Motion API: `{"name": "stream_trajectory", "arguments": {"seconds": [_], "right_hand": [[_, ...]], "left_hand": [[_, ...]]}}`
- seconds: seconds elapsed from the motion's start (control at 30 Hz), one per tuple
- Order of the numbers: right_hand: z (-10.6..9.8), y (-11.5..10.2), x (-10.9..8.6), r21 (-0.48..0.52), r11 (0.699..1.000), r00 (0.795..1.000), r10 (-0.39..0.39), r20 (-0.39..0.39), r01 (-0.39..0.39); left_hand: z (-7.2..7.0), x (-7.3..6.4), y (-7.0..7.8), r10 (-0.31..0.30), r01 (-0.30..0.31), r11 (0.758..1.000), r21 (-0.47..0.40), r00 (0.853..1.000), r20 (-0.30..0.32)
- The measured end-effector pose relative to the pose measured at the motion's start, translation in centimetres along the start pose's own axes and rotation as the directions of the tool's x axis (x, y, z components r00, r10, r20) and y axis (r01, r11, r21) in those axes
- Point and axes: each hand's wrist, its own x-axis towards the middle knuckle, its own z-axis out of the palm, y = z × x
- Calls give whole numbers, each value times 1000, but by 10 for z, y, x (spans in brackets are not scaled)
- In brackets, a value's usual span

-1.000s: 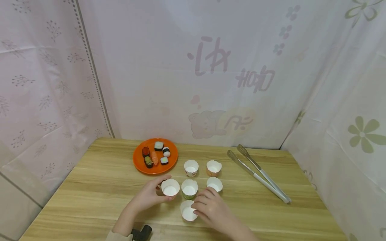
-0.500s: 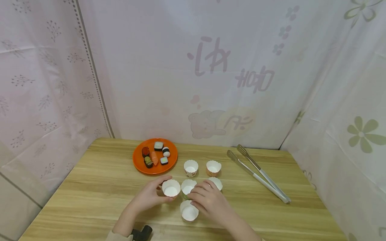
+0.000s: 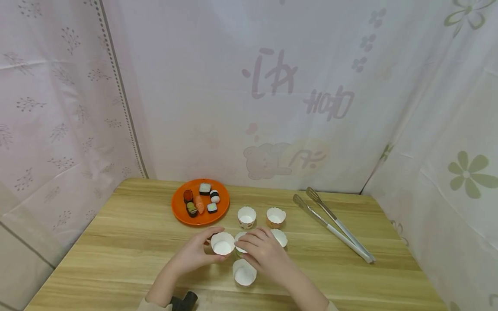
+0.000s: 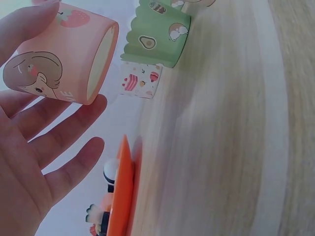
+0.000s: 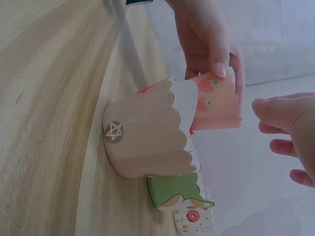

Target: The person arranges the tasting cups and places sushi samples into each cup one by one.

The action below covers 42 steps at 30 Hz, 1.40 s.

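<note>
My left hand (image 3: 192, 255) pinches a pink paper baking cup (image 4: 69, 54) with strawberries and a drawn figure on it, raised and tilted above the table in the left wrist view. My right hand (image 3: 268, 255) hovers over the middle of the group, near the pink cup's right side, its fingers bent loosely with nothing between them in the right wrist view. Partly behind those fingers stands a green paper baking cup (image 4: 152, 37). In front of it, upright, is a beige baking cup (image 5: 142, 132) with a star mark.
Two baking cups stand at the back, a white patterned one (image 3: 247, 219) and an orange one (image 3: 275, 219); another cup (image 3: 279, 239) is right of my right hand. An orange plate (image 3: 180, 214) bears several sushi pieces (image 3: 199, 204). Metal tongs (image 3: 338, 226) lie at right.
My right hand has moved left from the right-hand cup to over the green cup, uncovering the beige one. My left hand has shifted slightly right with the pink cup.
</note>
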Motion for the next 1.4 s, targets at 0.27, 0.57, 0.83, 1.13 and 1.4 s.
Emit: {"name": "stream_trajectory", "arguments": {"seconds": [0.27, 0.57, 0.83, 1.13, 1.4], "right_hand": [[3, 0, 1, 22, 1000, 1000, 19, 25, -19], [8, 1, 0, 39, 999, 998, 36, 43, -38], [9, 0, 2, 10, 1000, 1000, -14, 0, 14], [7, -3, 5, -14, 999, 999, -34, -7, 34], [8, -3, 6, -22, 999, 999, -47, -16, 47]], "left_hand": [[1, 0, 3, 8, -8, 1000, 18, 1000, 1], [1, 1, 9, 41, -41, 999, 10, 999, 25], [2, 0, 12, 45, -46, 999, 26, 999, 30], [4, 0, 13, 59, -60, 998, 21, 998, 31], [3, 0, 16, 64, -64, 998, 11, 997, 43]]}}
